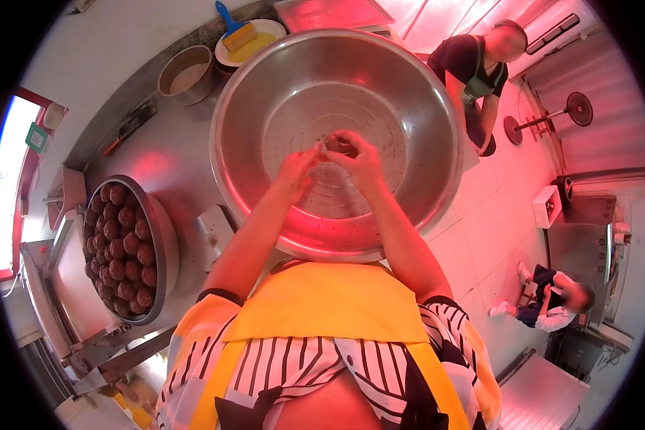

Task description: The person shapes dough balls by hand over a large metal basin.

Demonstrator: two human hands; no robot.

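Both hands are over the large steel basin (244,122), close together near its middle. Between the curled thumb and fingers of my right hand (360,163) is a small dark brown ball (345,148). My left hand (299,170) meets the right at the fingertips. Its fingers are pressed together, and what they pinch, if anything, is too small to tell. Brown crumbs and smears dot the basin floor. At the left, a round metal pan (166,244) is piled with several dark brown balls (131,244).
A flat metal scraper (213,233) lies between pan and basin. Behind are a knife (130,127), a round tin (186,75) and a plate (269,30) with a blue-handled brush (234,29). One person (476,79) bends beside the basin; another (552,297) sits at the right.
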